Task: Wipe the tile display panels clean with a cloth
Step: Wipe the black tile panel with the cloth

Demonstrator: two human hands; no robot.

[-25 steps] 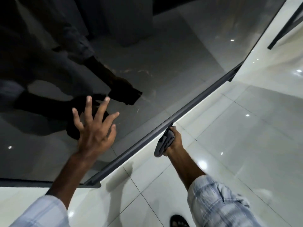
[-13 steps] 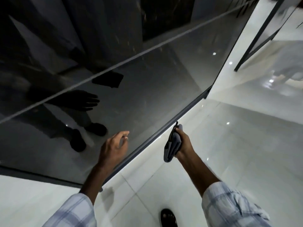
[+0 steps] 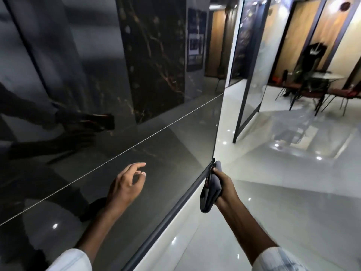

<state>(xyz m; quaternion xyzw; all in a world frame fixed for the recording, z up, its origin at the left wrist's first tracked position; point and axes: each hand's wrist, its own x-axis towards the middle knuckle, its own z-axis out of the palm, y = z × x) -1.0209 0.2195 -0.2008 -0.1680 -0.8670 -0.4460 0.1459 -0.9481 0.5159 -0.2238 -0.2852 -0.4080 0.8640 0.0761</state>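
The right hand grips a bunched grey cloth and holds it against the dark metal bottom rail of the glossy black tile display panel, near its lower corner, probably to wipe the frame edge. The left hand hangs loose, fingers lightly curled and holding nothing, close before the panel face; whether it touches the glass-smooth surface I cannot tell. Reflections crowd the panel, so dirt or streaks are hard to make out. Both sleeves are cut off below. Beyond, over the shiny white floor, the chairs blur.
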